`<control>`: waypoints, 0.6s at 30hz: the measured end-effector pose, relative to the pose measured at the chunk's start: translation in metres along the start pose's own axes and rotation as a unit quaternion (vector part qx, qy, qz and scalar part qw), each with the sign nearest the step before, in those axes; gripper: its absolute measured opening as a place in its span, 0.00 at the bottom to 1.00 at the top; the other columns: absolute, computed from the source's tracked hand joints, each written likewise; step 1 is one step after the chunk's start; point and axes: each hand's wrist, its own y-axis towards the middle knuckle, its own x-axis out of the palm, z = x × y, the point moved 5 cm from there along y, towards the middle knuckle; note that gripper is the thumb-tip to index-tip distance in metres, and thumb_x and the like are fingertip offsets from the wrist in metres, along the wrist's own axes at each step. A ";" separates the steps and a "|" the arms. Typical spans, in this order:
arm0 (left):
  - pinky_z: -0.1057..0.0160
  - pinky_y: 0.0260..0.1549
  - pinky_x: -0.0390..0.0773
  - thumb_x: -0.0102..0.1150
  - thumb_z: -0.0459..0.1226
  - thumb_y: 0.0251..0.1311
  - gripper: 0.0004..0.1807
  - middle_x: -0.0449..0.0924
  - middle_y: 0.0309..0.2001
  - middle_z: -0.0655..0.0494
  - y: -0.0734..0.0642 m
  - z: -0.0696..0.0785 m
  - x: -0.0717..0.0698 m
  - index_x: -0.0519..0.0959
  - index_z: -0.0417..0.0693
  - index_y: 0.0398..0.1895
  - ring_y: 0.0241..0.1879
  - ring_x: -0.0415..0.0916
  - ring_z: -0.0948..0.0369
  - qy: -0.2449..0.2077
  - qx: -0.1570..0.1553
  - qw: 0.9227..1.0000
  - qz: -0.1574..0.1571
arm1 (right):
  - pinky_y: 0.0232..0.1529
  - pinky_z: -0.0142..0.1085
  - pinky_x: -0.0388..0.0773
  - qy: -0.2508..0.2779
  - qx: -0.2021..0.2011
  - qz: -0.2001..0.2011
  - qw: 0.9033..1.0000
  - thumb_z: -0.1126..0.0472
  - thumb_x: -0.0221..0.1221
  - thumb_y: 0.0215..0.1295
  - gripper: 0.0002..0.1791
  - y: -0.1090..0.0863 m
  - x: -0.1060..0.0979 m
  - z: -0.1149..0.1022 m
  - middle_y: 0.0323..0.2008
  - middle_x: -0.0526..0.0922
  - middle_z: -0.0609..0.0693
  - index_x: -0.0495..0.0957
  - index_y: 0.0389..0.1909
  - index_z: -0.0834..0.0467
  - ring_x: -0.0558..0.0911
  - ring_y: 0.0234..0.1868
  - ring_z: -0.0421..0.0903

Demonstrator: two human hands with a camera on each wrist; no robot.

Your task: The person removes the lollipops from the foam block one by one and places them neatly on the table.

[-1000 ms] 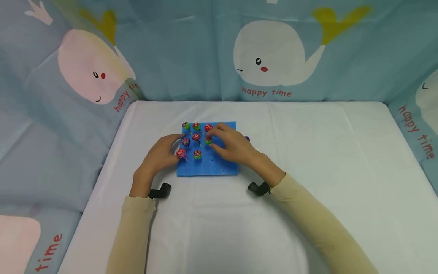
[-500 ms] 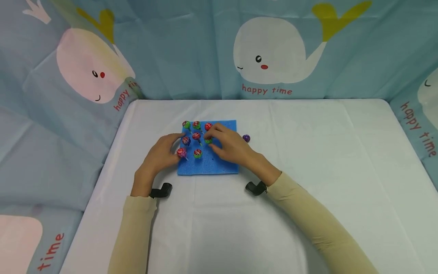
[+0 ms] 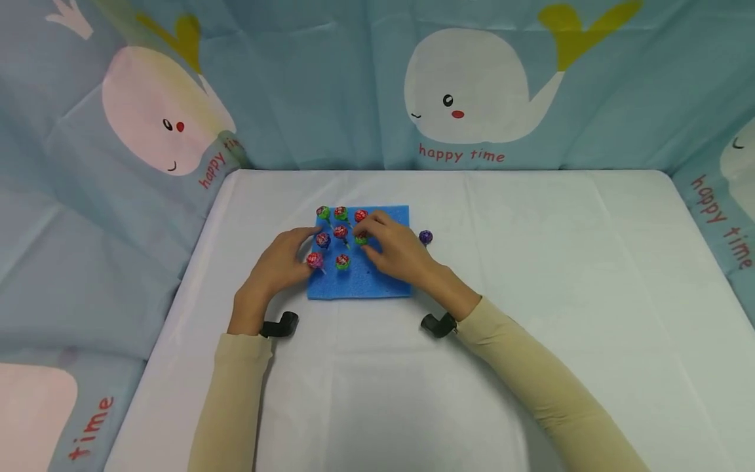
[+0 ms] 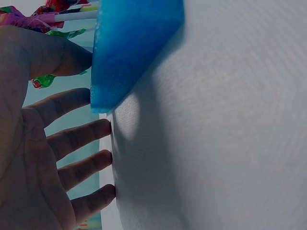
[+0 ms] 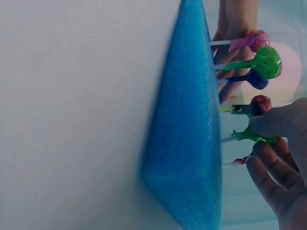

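A blue foam block (image 3: 354, 285) lies on the table with several wrapped lollipops standing in it on their sticks. At its left edge, my left hand (image 3: 279, 261) rests thumb and fingertips against the foam, fingers spread and nearly straight. My right hand (image 3: 401, 248) reaches over the block's right part and pinches a green-wrapped lollipop (image 5: 249, 134) between thumb and fingers. That lollipop's stick meets the foam's top. Near the left thumb stands a pink lollipop (image 3: 315, 260), and a green-and-red lollipop (image 3: 343, 262) stands to its right.
Right of the foam, beyond my right hand, is a purple lollipop (image 3: 426, 236) outside the block. A small dark hole (image 3: 368, 272) shows in the foam. The white-covered table (image 3: 560, 262) meets a blue whale-print curtain (image 3: 318, 98) behind and at both sides.
My right forearm has shifted slightly left, and the purple lollipop at the right shows more fully. Both hands keep nearly the same places; the whole view has shifted a little.
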 end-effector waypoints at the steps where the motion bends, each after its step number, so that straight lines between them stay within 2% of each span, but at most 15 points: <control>1: 0.31 0.79 0.59 0.59 0.32 0.53 0.45 0.64 0.81 0.45 0.000 0.000 0.000 0.66 0.52 0.81 0.82 0.56 0.41 -0.001 0.001 1.000 -0.001 | 0.54 0.41 0.87 -0.001 0.001 0.002 1.000 0.66 0.67 0.70 0.14 0.000 0.000 0.000 0.53 0.82 0.53 0.84 0.55 0.59 0.87 0.53 0.47; 12: 0.32 0.80 0.57 0.59 0.33 0.54 0.46 0.63 0.82 0.45 0.001 0.000 0.000 0.64 0.53 0.82 0.83 0.54 0.41 -0.004 -0.006 1.000 -0.013 | 0.56 0.40 0.87 -0.013 -0.001 0.015 1.000 0.65 0.67 0.70 0.14 -0.001 -0.003 0.001 0.52 0.82 0.52 0.82 0.55 0.57 0.88 0.54 0.46; 18: 0.32 0.80 0.57 0.59 0.31 0.52 0.47 0.63 0.82 0.45 0.000 0.000 0.000 0.64 0.53 0.82 0.83 0.54 0.41 -0.006 -0.006 1.000 -0.014 | 0.53 0.40 0.88 -0.015 -0.012 0.031 0.999 0.65 0.68 0.69 0.14 -0.005 -0.007 0.001 0.50 0.82 0.52 0.82 0.54 0.57 0.89 0.53 0.46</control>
